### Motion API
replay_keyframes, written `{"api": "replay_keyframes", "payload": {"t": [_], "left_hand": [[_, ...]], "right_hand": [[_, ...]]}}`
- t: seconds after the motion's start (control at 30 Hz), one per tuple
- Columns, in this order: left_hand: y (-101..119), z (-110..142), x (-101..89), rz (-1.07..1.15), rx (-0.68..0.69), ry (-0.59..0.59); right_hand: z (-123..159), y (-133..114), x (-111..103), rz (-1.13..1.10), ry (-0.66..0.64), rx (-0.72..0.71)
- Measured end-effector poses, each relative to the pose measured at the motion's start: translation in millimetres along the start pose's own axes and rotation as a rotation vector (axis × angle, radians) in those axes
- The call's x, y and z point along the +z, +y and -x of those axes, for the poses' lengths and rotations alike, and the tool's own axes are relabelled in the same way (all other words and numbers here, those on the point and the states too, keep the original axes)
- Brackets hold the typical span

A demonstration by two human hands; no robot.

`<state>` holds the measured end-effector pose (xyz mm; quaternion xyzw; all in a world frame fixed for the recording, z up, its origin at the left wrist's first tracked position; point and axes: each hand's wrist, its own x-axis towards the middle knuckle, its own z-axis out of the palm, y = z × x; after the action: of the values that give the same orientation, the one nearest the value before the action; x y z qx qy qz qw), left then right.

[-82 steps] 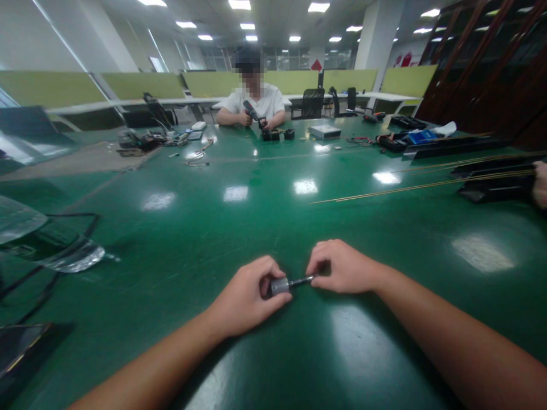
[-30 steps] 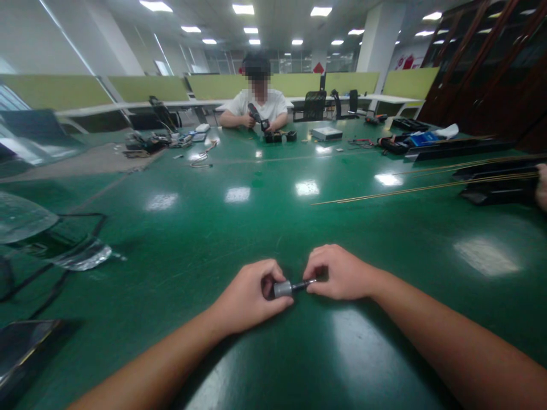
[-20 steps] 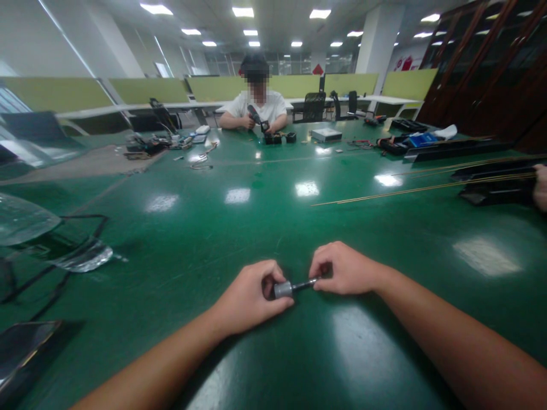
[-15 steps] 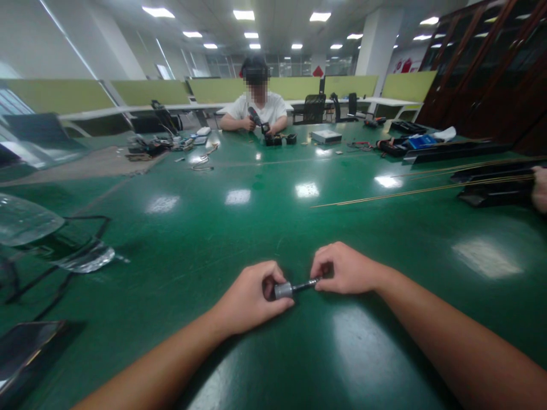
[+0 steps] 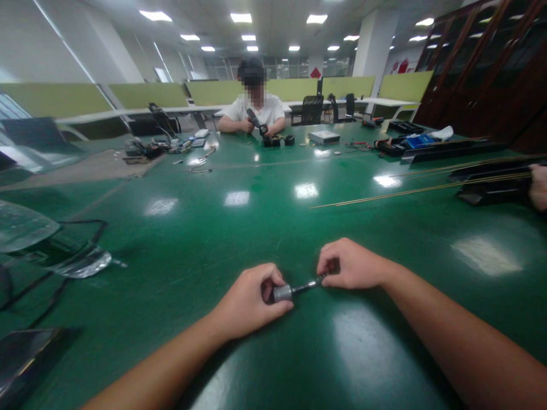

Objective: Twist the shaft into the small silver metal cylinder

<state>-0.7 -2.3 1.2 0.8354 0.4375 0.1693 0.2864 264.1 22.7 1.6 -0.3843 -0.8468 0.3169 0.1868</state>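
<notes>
My left hand is curled around the grey metal cylinder of a small tool, its thumb and fingers on either side. From the cylinder a thin dark shaft with a shiny end runs to the right and slightly away from me. At that end my right hand pinches with thumb and forefinger a small dark piece, too small to name. Both hands rest low over the green tabletop. The cylinder's back end is hidden in my left palm.
A clear plastic bottle lies at the left, near black cables and a phone-like slab. Opposite sits a person handling a dark power tool. Thin long rods reach in from the right, where another person's hand shows.
My right hand has drawn a little to the right, away from the left, and more of the shaft's end shows. My left hand keeps its hold on the cylinder.
</notes>
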Motion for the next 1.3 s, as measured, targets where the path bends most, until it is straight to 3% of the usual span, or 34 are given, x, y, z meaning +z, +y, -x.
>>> {"api": "replay_keyframes", "payload": {"t": [0.27, 0.7, 0.9, 1.07, 1.3], "left_hand": [[0, 0, 0.7, 0.005, 0.007, 0.007], [-1, 0, -0.6, 0.005, 0.017, -0.004], [-3, -1, 1.2, 0.008, 0.019, 0.003], [-4, 0, -2.2, 0.022, 0.105, 0.044], [-3, -1, -2.6, 0.059, 0.051, 0.014]], "right_hand": [[2, 8, -7, -0.039, -0.024, 0.066], [2, 1, -3, -0.048, -0.048, 0.048], [-10, -11, 20, -0.014, -0.019, -0.058], [-19, -23, 46, 0.089, 0.131, -0.166], [-16, -20, 49, 0.074, 0.161, -0.163]]}}
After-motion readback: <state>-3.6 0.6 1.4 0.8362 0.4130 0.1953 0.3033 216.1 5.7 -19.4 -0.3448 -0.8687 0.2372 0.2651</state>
